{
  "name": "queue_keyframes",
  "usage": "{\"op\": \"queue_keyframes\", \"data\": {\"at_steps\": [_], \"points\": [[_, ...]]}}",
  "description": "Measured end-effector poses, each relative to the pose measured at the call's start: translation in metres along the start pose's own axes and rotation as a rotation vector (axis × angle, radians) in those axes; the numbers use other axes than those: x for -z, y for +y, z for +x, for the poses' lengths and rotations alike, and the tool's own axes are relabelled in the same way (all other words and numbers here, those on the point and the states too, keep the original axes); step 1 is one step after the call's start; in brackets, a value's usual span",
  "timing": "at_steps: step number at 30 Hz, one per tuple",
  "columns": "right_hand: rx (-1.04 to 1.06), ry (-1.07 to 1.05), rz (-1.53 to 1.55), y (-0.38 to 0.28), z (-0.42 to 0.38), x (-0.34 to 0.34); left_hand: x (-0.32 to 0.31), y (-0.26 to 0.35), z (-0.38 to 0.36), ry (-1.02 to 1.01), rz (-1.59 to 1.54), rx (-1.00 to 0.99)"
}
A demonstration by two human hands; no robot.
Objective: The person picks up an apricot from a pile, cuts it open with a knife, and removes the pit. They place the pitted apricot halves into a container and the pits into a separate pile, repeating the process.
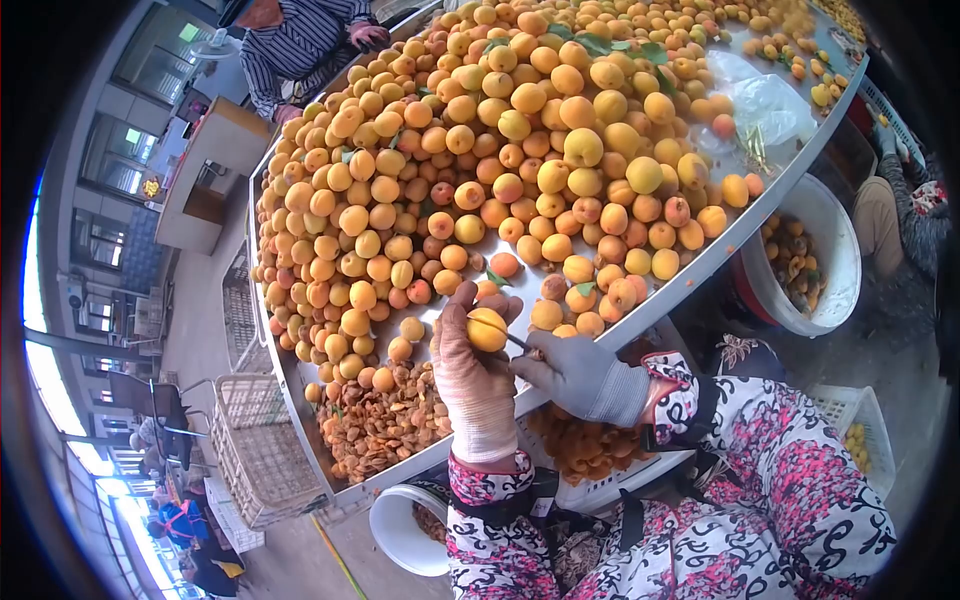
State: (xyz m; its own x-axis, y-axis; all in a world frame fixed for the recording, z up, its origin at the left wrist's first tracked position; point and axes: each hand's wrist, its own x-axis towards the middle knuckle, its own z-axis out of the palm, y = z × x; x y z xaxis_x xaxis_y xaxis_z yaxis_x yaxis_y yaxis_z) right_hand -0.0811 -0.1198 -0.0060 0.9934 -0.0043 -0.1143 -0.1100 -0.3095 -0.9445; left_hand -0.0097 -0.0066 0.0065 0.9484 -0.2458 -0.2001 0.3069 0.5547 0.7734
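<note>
My left hand [468,375], in a stained light glove, holds a yellow-orange apricot [487,329] above the table's near edge. A dark line runs across the fruit. My right hand [585,378], in a grey glove, is closed around a thin knife [517,343] whose blade reaches the apricot. Behind both hands a large heap of apricots [400,200] lies on the metal table [722,248]. Left of my left hand is a pile of brown pits [385,425].
A white bucket [845,255] with fruit stands at right, another white bucket [400,540] below the table. A plastic crate [262,440] is at left. A person in a striped top [300,45] stands across the table; another person [915,215] is at far right.
</note>
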Motion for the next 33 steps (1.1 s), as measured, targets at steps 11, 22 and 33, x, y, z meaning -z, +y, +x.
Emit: {"op": "queue_keyframes", "data": {"at_steps": [11,22,33], "points": [[0.010,0.057,0.146,-0.006,0.005,0.015,-0.010,0.002,-0.008,-0.203,0.239,-0.074],[0.077,0.121,-0.166,-0.005,0.008,0.022,-0.004,-0.003,0.000,-0.098,0.186,-0.016],[0.014,0.121,0.293,0.005,0.009,-0.012,-0.021,-0.009,-0.009,0.099,0.065,0.091]]}}
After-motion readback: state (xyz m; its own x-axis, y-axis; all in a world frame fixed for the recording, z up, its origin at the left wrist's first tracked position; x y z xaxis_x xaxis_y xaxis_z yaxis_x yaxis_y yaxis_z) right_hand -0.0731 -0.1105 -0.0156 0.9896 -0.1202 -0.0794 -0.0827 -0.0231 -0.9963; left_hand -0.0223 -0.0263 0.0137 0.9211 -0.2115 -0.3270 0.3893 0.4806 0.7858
